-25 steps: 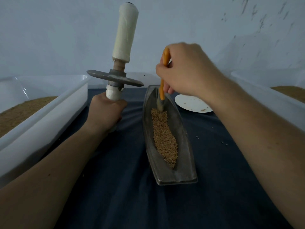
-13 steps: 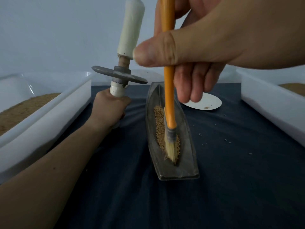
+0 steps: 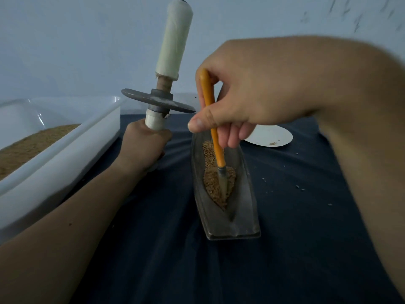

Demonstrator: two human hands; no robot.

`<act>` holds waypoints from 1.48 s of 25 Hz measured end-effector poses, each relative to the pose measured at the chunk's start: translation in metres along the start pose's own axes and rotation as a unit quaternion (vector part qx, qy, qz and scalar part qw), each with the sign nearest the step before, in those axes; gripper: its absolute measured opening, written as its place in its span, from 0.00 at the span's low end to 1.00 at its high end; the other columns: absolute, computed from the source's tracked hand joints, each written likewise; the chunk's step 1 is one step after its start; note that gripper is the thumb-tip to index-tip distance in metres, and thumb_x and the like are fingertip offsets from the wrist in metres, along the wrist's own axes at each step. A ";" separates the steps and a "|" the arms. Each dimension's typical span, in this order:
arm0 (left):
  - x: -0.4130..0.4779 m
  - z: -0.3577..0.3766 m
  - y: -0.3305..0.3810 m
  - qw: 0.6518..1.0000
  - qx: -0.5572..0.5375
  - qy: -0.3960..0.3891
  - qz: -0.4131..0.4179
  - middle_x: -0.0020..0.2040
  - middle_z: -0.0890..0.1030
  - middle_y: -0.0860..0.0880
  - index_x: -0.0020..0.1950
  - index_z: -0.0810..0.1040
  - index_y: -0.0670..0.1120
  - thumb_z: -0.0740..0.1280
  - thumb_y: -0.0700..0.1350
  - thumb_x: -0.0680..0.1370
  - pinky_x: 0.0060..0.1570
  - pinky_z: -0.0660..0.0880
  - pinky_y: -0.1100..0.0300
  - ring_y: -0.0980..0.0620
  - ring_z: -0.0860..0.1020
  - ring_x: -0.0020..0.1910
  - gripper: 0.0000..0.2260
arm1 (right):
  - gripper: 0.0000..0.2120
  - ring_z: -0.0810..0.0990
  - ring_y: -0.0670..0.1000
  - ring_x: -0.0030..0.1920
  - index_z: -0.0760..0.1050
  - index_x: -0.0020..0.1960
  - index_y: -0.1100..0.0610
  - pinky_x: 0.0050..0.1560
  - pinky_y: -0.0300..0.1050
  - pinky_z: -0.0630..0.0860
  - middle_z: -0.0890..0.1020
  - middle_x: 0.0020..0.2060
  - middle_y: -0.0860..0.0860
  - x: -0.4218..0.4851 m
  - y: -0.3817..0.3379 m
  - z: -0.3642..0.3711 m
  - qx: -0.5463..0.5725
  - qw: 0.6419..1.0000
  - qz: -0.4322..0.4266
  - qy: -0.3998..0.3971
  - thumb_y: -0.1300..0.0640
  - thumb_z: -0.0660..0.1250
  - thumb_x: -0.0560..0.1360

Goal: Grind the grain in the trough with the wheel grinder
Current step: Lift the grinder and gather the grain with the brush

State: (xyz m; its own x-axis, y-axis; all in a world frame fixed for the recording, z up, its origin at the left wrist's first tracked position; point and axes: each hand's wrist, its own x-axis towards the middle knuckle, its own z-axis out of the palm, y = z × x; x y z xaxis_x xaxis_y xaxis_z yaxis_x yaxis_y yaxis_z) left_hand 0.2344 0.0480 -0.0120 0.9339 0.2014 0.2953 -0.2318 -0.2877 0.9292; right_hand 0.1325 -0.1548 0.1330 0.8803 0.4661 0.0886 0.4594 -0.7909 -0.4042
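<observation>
Upright grinder (image 3: 161, 99) at trough's (image 3: 243, 194) 10 o'clock, left grip (image 3: 144, 148) closed round its lower handle; right grip (image 3: 247, 95) pinches brush (image 3: 218, 150), bristles in grain (image 3: 210, 185); plate (image 3: 270, 137) at 1 o'clock.

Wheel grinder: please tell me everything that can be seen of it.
The wheel grinder is a thin grey metal disc on an axle, with a cream-wrapped handle above and a white one below. It is nearly upright, left of the trough, not touching it. The left grip, a bare hand, holds the lower handle.
</observation>
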 end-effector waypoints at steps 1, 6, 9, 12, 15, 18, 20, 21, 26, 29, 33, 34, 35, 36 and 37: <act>0.000 0.000 0.000 1.000 0.005 0.002 -0.001 0.28 0.77 0.48 0.44 0.78 0.42 0.72 0.42 0.70 0.26 0.73 0.61 0.53 0.76 0.25 0.06 | 0.20 0.86 0.50 0.31 0.80 0.47 0.64 0.31 0.39 0.82 0.86 0.31 0.52 -0.002 0.001 -0.002 -0.003 1.000 -0.006 -0.008 0.45 0.73 0.76; 0.002 0.001 0.000 1.000 0.008 0.003 -0.013 0.27 0.78 0.51 0.44 0.77 0.44 0.72 0.43 0.70 0.25 0.75 0.62 0.54 0.76 0.25 0.06 | 0.19 0.86 0.48 0.32 0.78 0.51 0.61 0.35 0.43 0.84 0.86 0.32 0.50 -0.005 0.002 -0.009 -0.013 0.997 -0.015 0.074 0.44 0.69 0.79; 0.001 0.000 0.002 1.000 0.015 0.000 -0.013 0.27 0.78 0.51 0.44 0.78 0.44 0.72 0.43 0.70 0.25 0.75 0.61 0.54 0.77 0.24 0.07 | 0.25 0.83 0.45 0.27 0.79 0.53 0.62 0.29 0.36 0.81 0.85 0.29 0.49 -0.005 -0.007 -0.015 0.030 0.996 0.001 0.087 0.39 0.67 0.78; -0.001 0.000 0.003 1.000 0.007 -0.001 -0.011 0.27 0.78 0.50 0.44 0.77 0.42 0.71 0.42 0.69 0.25 0.74 0.60 0.53 0.76 0.24 0.07 | 0.24 0.82 0.46 0.25 0.80 0.49 0.62 0.25 0.34 0.77 0.85 0.29 0.51 -0.009 -0.014 -0.015 0.028 0.999 -0.017 0.028 0.39 0.69 0.76; -0.002 0.001 0.004 1.000 0.006 0.004 -0.002 0.26 0.77 0.48 0.41 0.77 0.40 0.70 0.42 0.68 0.24 0.73 0.59 0.51 0.75 0.24 0.07 | 0.23 0.86 0.51 0.30 0.79 0.48 0.63 0.29 0.38 0.79 0.86 0.31 0.53 -0.014 -0.012 -0.011 0.030 0.998 -0.061 -0.006 0.41 0.73 0.74; -0.002 0.001 0.003 1.000 0.014 0.001 -0.002 0.27 0.78 0.49 0.43 0.78 0.42 0.71 0.42 0.69 0.26 0.75 0.59 0.52 0.77 0.26 0.07 | 0.21 0.87 0.49 0.33 0.78 0.50 0.62 0.34 0.40 0.83 0.86 0.32 0.51 -0.005 0.001 -0.006 0.002 1.000 -0.028 0.008 0.42 0.71 0.77; -0.002 0.001 0.003 1.000 0.020 0.001 -0.003 0.27 0.78 0.50 0.43 0.77 0.43 0.72 0.42 0.70 0.26 0.75 0.60 0.53 0.76 0.25 0.06 | 0.19 0.86 0.49 0.33 0.78 0.50 0.61 0.35 0.42 0.83 0.86 0.32 0.50 -0.001 0.010 -0.006 0.000 0.999 -0.001 0.044 0.43 0.69 0.79; -0.002 0.001 0.003 1.000 0.021 0.002 -0.002 0.27 0.77 0.51 0.43 0.77 0.43 0.72 0.43 0.70 0.25 0.74 0.61 0.54 0.76 0.25 0.06 | 0.18 0.86 0.49 0.32 0.77 0.50 0.61 0.35 0.42 0.84 0.86 0.32 0.50 0.000 0.013 -0.008 0.003 0.998 0.000 0.069 0.44 0.68 0.80; -0.002 0.000 0.004 1.000 0.025 -0.001 -0.013 0.27 0.79 0.52 0.46 0.77 0.45 0.72 0.43 0.71 0.25 0.75 0.63 0.55 0.78 0.25 0.06 | 0.17 0.85 0.49 0.30 0.77 0.50 0.59 0.28 0.38 0.80 0.85 0.30 0.50 0.004 0.008 -0.009 0.048 0.991 -0.033 0.118 0.44 0.68 0.80; -0.004 0.000 0.006 1.000 0.020 0.004 -0.009 0.27 0.78 0.52 0.45 0.77 0.44 0.72 0.41 0.72 0.25 0.74 0.65 0.56 0.77 0.25 0.06 | 0.15 0.86 0.48 0.30 0.77 0.49 0.59 0.30 0.38 0.81 0.85 0.30 0.49 0.001 0.007 -0.004 0.016 0.994 -0.022 0.101 0.46 0.68 0.81; -0.006 0.000 0.008 0.999 0.033 0.001 -0.010 0.32 0.79 0.47 0.45 0.77 0.43 0.72 0.42 0.72 0.25 0.74 0.64 0.56 0.77 0.25 0.06 | 0.14 0.86 0.48 0.31 0.77 0.50 0.59 0.33 0.40 0.82 0.85 0.31 0.48 0.003 0.011 -0.006 0.025 0.985 -0.014 0.170 0.47 0.67 0.81; -0.006 0.000 0.009 0.999 0.036 -0.001 -0.010 0.32 0.79 0.46 0.45 0.78 0.43 0.72 0.42 0.72 0.24 0.75 0.63 0.55 0.77 0.25 0.06 | 0.14 0.86 0.48 0.31 0.77 0.51 0.59 0.33 0.40 0.82 0.85 0.31 0.49 0.003 0.010 -0.005 0.027 0.987 -0.011 0.161 0.47 0.67 0.81; -0.006 0.001 0.009 0.999 0.039 -0.001 -0.011 0.32 0.78 0.46 0.45 0.78 0.42 0.72 0.42 0.72 0.25 0.76 0.62 0.55 0.77 0.25 0.06 | 0.14 0.86 0.48 0.32 0.77 0.51 0.60 0.33 0.40 0.83 0.86 0.31 0.49 0.004 0.010 -0.004 0.025 0.989 -0.002 0.143 0.48 0.67 0.81; -0.006 0.001 0.010 0.999 0.040 0.000 -0.011 0.32 0.78 0.46 0.45 0.78 0.42 0.72 0.42 0.72 0.25 0.76 0.61 0.55 0.77 0.25 0.06 | 0.14 0.86 0.49 0.32 0.78 0.50 0.61 0.34 0.41 0.83 0.85 0.31 0.50 0.005 0.011 -0.002 0.018 0.991 0.008 0.129 0.49 0.67 0.81; -0.006 0.001 0.010 0.999 0.041 0.001 -0.011 0.31 0.78 0.46 0.45 0.78 0.42 0.72 0.42 0.71 0.26 0.76 0.61 0.54 0.77 0.26 0.06 | 0.13 0.86 0.49 0.31 0.78 0.49 0.62 0.34 0.42 0.83 0.85 0.30 0.50 0.006 0.012 -0.001 0.010 0.992 0.016 0.125 0.51 0.66 0.81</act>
State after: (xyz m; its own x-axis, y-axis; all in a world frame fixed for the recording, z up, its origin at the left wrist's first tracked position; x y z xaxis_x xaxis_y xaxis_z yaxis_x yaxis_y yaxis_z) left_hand 0.2264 0.0430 -0.0045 0.9380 0.2107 0.2752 -0.1877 -0.3587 0.9144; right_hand 0.1429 -0.1619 0.1301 0.8972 0.3256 0.2983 0.4307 -0.7941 -0.4288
